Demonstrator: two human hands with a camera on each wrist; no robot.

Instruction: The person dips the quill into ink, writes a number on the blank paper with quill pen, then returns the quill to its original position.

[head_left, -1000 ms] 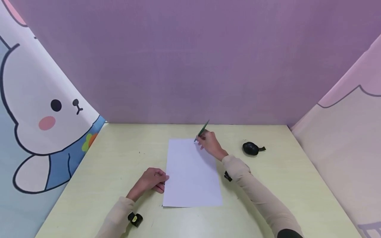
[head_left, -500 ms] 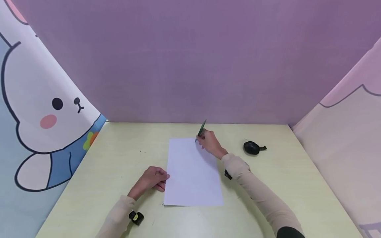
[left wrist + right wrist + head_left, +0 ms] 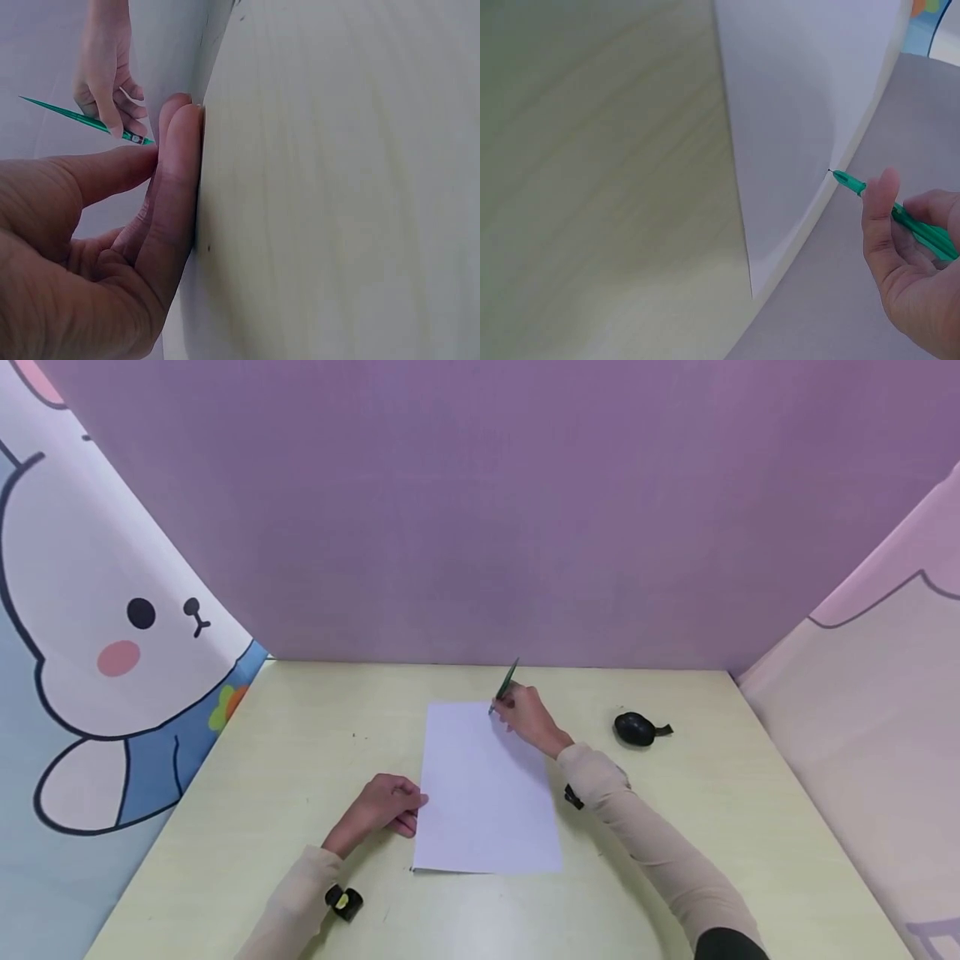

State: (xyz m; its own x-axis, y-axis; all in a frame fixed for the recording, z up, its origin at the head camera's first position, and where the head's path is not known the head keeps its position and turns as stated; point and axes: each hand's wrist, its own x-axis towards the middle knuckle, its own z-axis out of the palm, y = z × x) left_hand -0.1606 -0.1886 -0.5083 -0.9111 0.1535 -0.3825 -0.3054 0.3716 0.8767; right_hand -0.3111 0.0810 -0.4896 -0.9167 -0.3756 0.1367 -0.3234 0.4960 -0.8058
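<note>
A table [image 3: 225,827] bears a white sheet of paper [image 3: 487,802], its left edge touched by the narrowly held left hand [image 3: 381,803] (whether pinching, one cannot tell), while the right hand [image 3: 529,717] holds a green pen [image 3: 507,681] near the paper's far edge.

The paper [image 3: 487,802] is smooth and matt. The pen [image 3: 932,237] looks like green plastic, slightly shiny. The bench [image 3: 315,727] has a smooth, pale wood-look top with a faint sheen. The backdrop [image 3: 480,510] looks like matt cloth, the sleeves [image 3: 663,852] soft matt fabric. The black oval object [image 3: 634,728] looks glossy.
</note>
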